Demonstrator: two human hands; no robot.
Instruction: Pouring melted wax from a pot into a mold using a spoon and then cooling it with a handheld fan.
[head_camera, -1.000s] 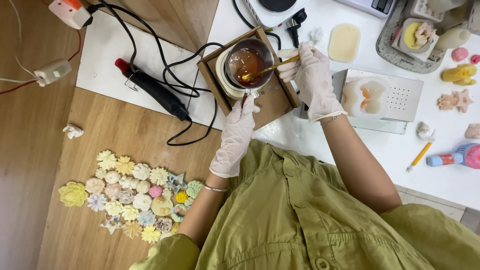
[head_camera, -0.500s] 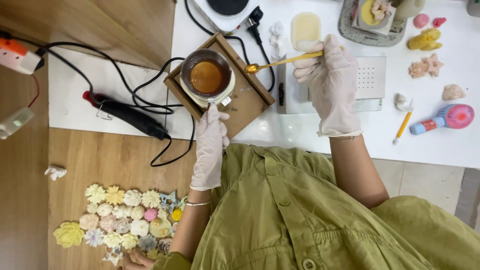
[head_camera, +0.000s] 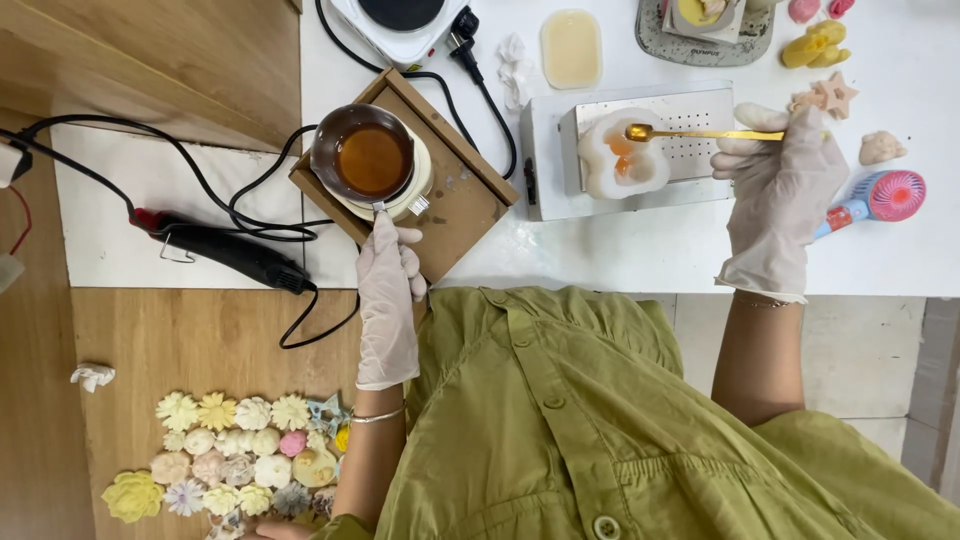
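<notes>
My left hand (head_camera: 388, 290), in a white glove, pinches the small handle of a metal pot (head_camera: 364, 160) filled with amber liquid. The pot sits on a white holder on a wooden board (head_camera: 462, 200). My right hand (head_camera: 780, 190), also gloved, holds a gold spoon (head_camera: 700, 133) level. The spoon's bowl carries amber liquid and hovers over a white mould (head_camera: 622, 156) with orange patches. The mould rests on a white scale (head_camera: 640, 185).
A black tool (head_camera: 230, 252) with tangled cables lies left of the board. A white hot plate (head_camera: 400, 25) stands at the back. Several pastel flower-shaped pieces (head_camera: 235, 455) lie on the wooden surface. A pink hand fan (head_camera: 880, 197) and small shaped figures sit at right.
My right hand has carried the spoon from the pot rightwards to above the white mould. My left hand stays on the pot's handle. The view has shifted.
</notes>
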